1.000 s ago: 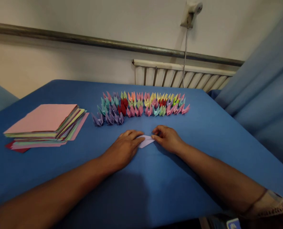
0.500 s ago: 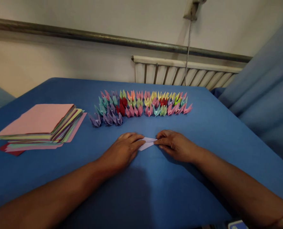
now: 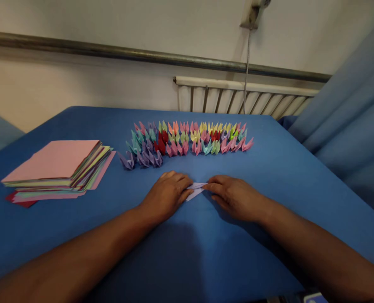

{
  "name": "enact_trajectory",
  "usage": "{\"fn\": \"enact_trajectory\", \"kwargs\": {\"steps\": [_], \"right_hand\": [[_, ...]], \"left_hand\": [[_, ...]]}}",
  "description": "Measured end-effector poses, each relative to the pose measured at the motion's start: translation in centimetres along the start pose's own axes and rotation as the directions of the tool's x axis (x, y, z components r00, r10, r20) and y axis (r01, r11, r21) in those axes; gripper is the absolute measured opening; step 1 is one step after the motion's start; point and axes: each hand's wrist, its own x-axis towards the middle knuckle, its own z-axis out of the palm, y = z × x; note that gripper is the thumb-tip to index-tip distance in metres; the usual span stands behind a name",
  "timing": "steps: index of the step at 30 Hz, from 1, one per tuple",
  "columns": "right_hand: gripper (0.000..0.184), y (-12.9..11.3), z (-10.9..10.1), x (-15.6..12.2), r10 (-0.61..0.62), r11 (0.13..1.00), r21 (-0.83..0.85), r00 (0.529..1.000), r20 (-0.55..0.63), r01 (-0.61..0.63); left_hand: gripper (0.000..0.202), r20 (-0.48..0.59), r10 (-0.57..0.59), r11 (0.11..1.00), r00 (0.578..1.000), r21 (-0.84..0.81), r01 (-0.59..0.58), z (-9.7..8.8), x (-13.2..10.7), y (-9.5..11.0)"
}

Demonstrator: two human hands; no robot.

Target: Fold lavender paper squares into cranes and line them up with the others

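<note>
A small folded piece of pale lavender origami paper (image 3: 195,192) lies on the blue table (image 3: 180,261), its narrow tip pointing right. My left hand (image 3: 169,194) grips its wider left end, with thumb and fingers closed over it and hiding that part. At the right tip, the fingers of my right hand (image 3: 232,195) pinch and press the paper against the table. A crease line runs lengthwise along the visible paper between my hands.
Several rows of colourful paper cranes (image 3: 183,147) stand beyond my hands. To the left is a stack of square coloured paper (image 3: 54,162), pink on top. A radiator (image 3: 218,92) and metal rail (image 3: 142,56) are at the wall; a blue curtain (image 3: 347,109) hangs right.
My right fingers have shifted slightly on the paper's tip, with the hand flatter now. The left hand keeps its hold. The whole view has shifted a little.
</note>
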Motion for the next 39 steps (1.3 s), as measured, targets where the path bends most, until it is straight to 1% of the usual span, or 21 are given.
{"fn": "enact_trajectory", "kwargs": {"steps": [6, 9, 16, 19, 22, 26, 30, 35, 39], "right_hand": [[0.049, -0.6, 1.3, -0.4, 0.043, 0.983, -0.179, 0.999, -0.022, -0.046], [0.053, -0.9, 1.8, -0.6, 0.069, 0.970, -0.233, 0.998, -0.003, -0.068], [0.057, -1.6, 1.6, -0.7, 0.109, 0.945, -0.315, 0.994, 0.028, -0.094], [0.057, -1.7, 1.6, -0.7, 0.117, 0.939, -0.329, 0.992, 0.041, -0.097], [0.053, -1.7, 1.5, -0.6, 0.122, 0.936, -0.337, 0.991, 0.053, -0.097], [0.049, -1.7, 1.6, -0.5, 0.133, 0.938, -0.330, 0.989, 0.064, -0.105], [0.049, -1.6, 1.7, -0.6, 0.132, 0.944, -0.314, 0.989, 0.063, -0.106], [0.045, -1.4, 1.3, -0.6, 0.115, 0.965, -0.242, 0.993, 0.034, -0.104], [0.038, -1.5, 0.8, -0.4, 0.151, 0.976, -0.162, 0.988, 0.007, -0.148]], "left_hand": [[0.030, 0.013, 0.037, 0.993, 0.999, 0.114, -0.039, 0.0, 0.8, 0.2], [0.029, 0.019, 0.056, 0.987, 0.998, 0.150, -0.058, -0.1, 1.0, 0.3], [0.023, 0.017, 0.152, 0.952, 0.988, 0.268, -0.151, -0.1, 0.8, 0.4], [0.020, 0.012, 0.164, 0.944, 0.986, 0.288, -0.160, 0.0, 0.7, 0.2], [0.018, 0.027, 0.167, 0.945, 0.986, 0.281, -0.168, 0.1, 0.7, 0.1], [0.016, 0.021, 0.192, 0.948, 0.981, 0.256, -0.191, 0.1, 0.7, 0.0], [0.017, 0.039, 0.196, 0.948, 0.980, 0.248, -0.200, -0.1, 0.8, 0.1], [0.019, 0.066, 0.197, 0.939, 0.978, 0.275, -0.207, -0.2, 0.8, 0.2], [0.020, 0.062, 0.212, 0.930, 0.975, 0.294, -0.221, 0.0, 0.8, 0.1]]}}
